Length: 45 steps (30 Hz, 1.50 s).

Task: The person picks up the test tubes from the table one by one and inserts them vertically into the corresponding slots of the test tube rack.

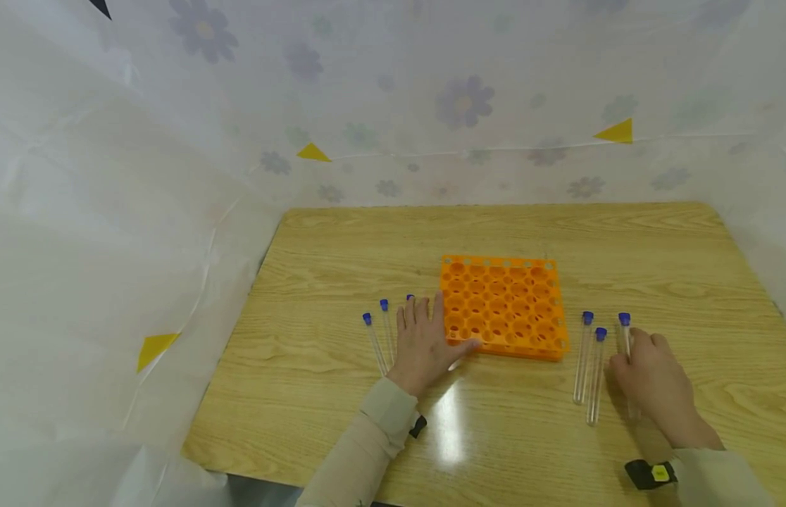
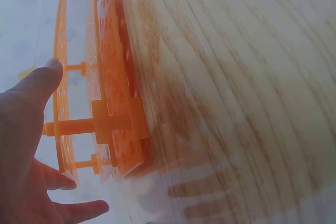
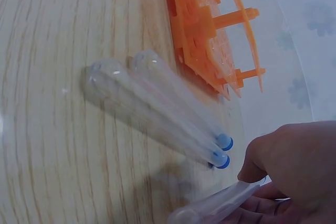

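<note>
An orange test tube rack point(image 1: 522, 350) stands on the table, its holes unfilled. My left hand point(image 1: 423, 348) is at its near left corner, fingers spread and thumb against the front edge; in the left wrist view, the thumb touches the top plate. On the right, my right hand point(image 1: 662, 384) pinches a clear test tube point(image 3: 212, 205) with a blue cap point(image 1: 624, 319), between thumb and fingers. Just left of that hand lie two capped test tubes point(image 1: 581, 370), point(image 1: 595, 387) side by side. The right hand partly covers the held tube.
Left of the rack lie more blue-capped test tubes point(image 1: 376, 345), partly hidden behind the left hand and forearm. They rest on a wood-grain table point(image 1: 342, 246). A pale flowered sheet point(image 1: 393, 91) hangs behind the table and along its sides, with yellow triangles on it.
</note>
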Available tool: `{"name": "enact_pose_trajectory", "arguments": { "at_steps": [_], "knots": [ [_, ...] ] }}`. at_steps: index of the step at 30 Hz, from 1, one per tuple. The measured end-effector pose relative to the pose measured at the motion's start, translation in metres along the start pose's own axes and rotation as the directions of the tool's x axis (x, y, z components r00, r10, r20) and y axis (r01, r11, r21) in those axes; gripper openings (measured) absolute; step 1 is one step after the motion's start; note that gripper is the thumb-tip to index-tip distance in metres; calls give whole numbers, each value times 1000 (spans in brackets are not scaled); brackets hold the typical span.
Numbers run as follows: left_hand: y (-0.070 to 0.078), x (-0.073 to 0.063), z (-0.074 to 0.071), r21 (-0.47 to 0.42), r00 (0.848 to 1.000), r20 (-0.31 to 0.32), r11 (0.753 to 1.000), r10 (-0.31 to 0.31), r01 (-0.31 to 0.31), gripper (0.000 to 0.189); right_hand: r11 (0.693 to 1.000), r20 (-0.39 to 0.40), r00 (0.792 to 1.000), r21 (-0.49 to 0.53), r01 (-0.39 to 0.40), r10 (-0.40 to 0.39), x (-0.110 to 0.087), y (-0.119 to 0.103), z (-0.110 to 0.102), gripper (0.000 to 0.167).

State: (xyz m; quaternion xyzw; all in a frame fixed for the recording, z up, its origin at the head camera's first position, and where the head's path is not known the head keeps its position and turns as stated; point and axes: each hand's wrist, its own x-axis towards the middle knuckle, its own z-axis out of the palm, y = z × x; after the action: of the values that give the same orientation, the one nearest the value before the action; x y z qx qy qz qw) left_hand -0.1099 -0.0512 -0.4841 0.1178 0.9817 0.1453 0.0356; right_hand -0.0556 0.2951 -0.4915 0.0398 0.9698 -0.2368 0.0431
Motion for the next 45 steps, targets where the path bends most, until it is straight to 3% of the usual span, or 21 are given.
{"name": "enact_pose_trajectory", "arguments": {
  "at_steps": [10,21,31,35,45],
  "knots": [
    [0,1,0,-5,1000,10,1000,-1,1,109,997,-151,987,37,65,-59,-2,-11,-3,50],
    [-1,1,1,-8,1000,9,1000,1,-1,109,990,-245,963,60,130,-111,-2,-27,-11,44],
    [-1,0,1,-16,1000,4,1000,2,-2,108,975,-285,949,138,177,-132,0,-41,-22,40],
    [-1,0,0,-21,1000,1,1000,1,-1,108,962,-307,942,186,202,-138,-1,-46,-25,42],
    [1,-2,-2,-27,999,-29,999,19,-20,107,903,-415,893,296,312,-173,-5,-63,-24,41]
  ]
}}
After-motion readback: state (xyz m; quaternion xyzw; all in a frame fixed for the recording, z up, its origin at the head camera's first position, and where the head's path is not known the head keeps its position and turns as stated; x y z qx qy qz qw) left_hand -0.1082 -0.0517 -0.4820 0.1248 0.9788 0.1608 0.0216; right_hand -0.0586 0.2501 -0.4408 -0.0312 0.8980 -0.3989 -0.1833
